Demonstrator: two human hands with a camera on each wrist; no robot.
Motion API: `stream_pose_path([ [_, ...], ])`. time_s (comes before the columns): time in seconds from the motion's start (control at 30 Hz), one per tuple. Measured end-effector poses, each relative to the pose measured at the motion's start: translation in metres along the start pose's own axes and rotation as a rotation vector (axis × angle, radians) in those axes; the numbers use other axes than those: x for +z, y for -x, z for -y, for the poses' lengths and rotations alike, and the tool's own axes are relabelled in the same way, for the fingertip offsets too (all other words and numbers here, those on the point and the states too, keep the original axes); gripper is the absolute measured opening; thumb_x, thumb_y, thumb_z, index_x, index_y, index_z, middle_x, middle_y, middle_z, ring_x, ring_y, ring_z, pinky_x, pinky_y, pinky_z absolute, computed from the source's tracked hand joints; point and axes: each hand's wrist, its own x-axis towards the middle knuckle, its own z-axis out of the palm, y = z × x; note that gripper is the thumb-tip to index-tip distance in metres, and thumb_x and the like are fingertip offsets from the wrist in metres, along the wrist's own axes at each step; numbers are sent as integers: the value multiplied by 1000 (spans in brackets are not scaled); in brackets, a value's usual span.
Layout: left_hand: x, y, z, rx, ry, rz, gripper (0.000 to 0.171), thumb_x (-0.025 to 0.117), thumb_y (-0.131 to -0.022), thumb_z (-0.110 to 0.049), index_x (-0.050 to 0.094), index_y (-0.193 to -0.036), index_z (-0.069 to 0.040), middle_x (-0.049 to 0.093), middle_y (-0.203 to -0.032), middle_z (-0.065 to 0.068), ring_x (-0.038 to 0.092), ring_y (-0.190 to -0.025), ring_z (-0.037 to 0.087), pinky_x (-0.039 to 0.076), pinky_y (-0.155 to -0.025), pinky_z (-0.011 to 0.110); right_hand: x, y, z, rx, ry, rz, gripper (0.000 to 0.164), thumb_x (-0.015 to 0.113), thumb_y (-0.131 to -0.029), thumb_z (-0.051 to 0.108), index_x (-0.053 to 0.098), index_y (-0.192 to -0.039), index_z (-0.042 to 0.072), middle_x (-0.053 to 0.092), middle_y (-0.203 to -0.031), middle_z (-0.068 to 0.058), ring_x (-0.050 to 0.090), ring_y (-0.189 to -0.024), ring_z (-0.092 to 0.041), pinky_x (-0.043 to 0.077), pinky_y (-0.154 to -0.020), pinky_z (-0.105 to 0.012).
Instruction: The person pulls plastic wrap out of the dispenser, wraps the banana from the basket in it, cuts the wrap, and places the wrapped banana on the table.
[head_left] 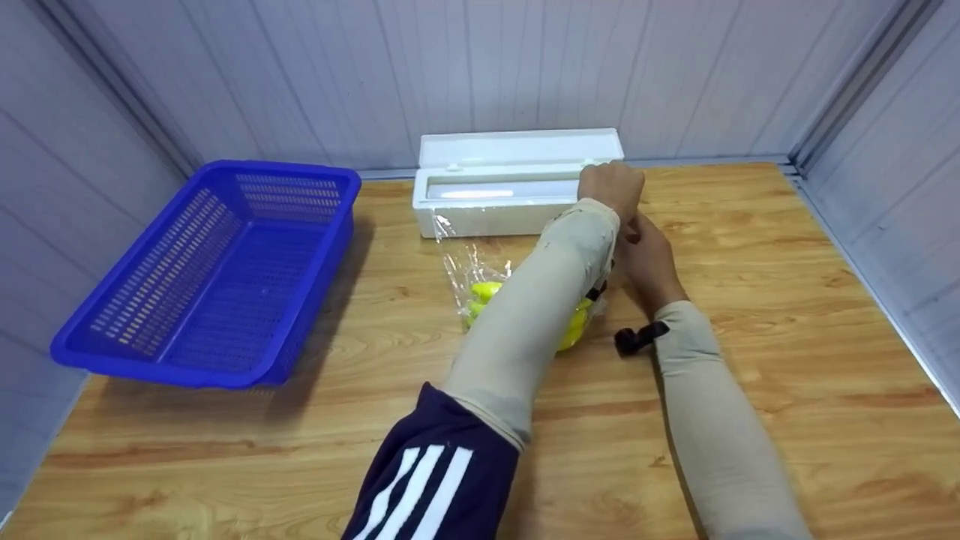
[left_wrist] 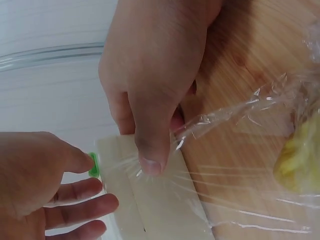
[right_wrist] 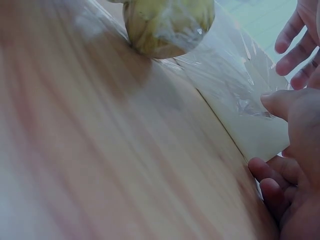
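Observation:
A white cling film box stands by the back wall with its lid raised. Clear cling film stretches from it down to bright yellow-green, rounded items, largely hidden behind my left forearm in the head view. My right hand grips the box's right end, its thumb pressing film onto the pale front and its other fingers curled under the corner. Above it, my left hand is at the box's upper edge. One digit touches a small green slider; the other fingers extend loosely.
A blue perforated basket sits on the wooden table at the left. Pale panelled walls enclose the table at the back and sides. A black strap end sticks out from the right wrist.

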Motion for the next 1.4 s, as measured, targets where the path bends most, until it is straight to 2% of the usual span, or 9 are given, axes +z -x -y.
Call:
stream_pose_path([
  [0.07, 1, -1, -2, -1, 0, -5, 24, 50, -107, -27, 72, -117, -26, 69, -106, -6, 61, -87, 7, 56, -75, 29, -1, 3, -2, 13, -14, 6, 59, 55, -93, 65, 45, -147, 44, 49, -149, 6, 51, -130, -23, 43, -104, -45],
  [0.17, 4, -2, -2, -18, 14, -7, 23, 52, -106, -28, 73, -116, -26, 69, -108, -6, 63, -88, 8, 56, -73, 29, -1, 5, -2, 11, 11, 16, 59, 52, -91, 69, 45, -145, 46, 49, -148, 6, 53, -129, -22, 45, -103, -45],
  [0.37, 3, -8, 0, -46, 70, -12, 20, 55, -105, -28, 73, -113, -27, 70, -109, -7, 65, -90, 9, 57, -72, 29, 0, 2, 1, 7, 19, 2, 58, 50, -91, 70, 48, -143, 44, 51, -146, 6, 53, -127, -19, 46, -102, -44],
  [0.5, 0, -13, 0, -53, 101, -21, 22, 55, -105, -24, 75, -114, -26, 72, -108, -8, 68, -92, 10, 58, -74, 29, -1, 0, 1, -26, 35, 1, 55, 49, -97, 61, 48, -145, 36, 53, -144, 3, 52, -128, -20, 42, -105, -45],
  [0.67, 0, -13, 0, -44, 119, -25, 23, 54, -105, -22, 75, -113, -24, 74, -105, -6, 69, -90, 11, 58, -71, 29, -2, -3, -1, -109, 96, -13, 51, 53, -104, 39, 45, -151, 20, 52, -147, -8, 50, -132, -30, 39, -108, -48],
  [0.73, 0, -12, 0, -42, 124, -23, 23, 55, -105, -21, 75, -114, -24, 74, -105, -6, 69, -90, 11, 58, -71, 28, -1, -4, -2, -111, 91, -11, 53, 55, -103, 36, 44, -152, 20, 51, -147, -8, 50, -132, -30, 39, -108, -48],
  [0.97, -1, -12, 0, -39, 132, 0, 23, 54, -105, -19, 74, -116, -23, 72, -110, -5, 68, -93, 10, 57, -75, 27, -1, -5, -2, -59, 114, -18, 53, 52, -103, 43, 45, -151, 20, 52, -146, -9, 49, -132, -31, 39, -108, -49],
  [1.13, 1, -14, -1, -31, 148, 6, 24, 53, -105, -17, 74, -115, -22, 72, -112, -5, 67, -93, 9, 57, -77, 27, -1, -5, -2, -58, 125, -17, 51, 52, -104, 35, 44, -150, 15, 52, -145, -13, 48, -133, -33, 38, -109, -51],
  [1.4, 0, -13, 2, -33, 163, 10, 24, 55, -104, -16, 74, -119, -22, 71, -116, -4, 68, -99, 12, 57, -78, 28, 1, -3, -1, -15, 25, -10, 59, 56, -100, 48, 42, -151, 22, 50, -148, -8, 46, -135, -27, 38, -109, -46],
])
